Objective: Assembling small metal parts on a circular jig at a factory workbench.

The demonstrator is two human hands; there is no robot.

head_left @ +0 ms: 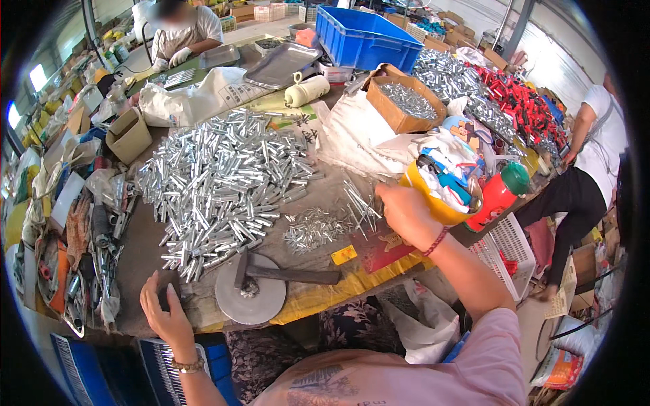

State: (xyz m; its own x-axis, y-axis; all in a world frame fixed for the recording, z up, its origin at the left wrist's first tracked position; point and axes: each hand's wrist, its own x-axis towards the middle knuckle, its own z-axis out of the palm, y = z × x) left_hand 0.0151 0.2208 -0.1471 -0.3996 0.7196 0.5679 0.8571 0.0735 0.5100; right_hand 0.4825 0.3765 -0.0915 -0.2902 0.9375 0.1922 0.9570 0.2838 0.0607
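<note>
My left hand is at the table's front edge, fingers apart and holding nothing, just below a large heap of silver metal tubes. Beside it lies a round grey metal disc with a hammer resting across it; a small cluster of metal bits sits by the hammer head. My right hand reaches over the table with its fingers curled together, next to several thin metal rods. What its fingers hold, if anything, is hidden. Between the hands lies a small pile of short metal pins.
A yellow bucket with cloths and a red bottle with a green lid stand right of my right hand. Behind are a cardboard box of metal parts and a blue crate. Other people are at the far left and right.
</note>
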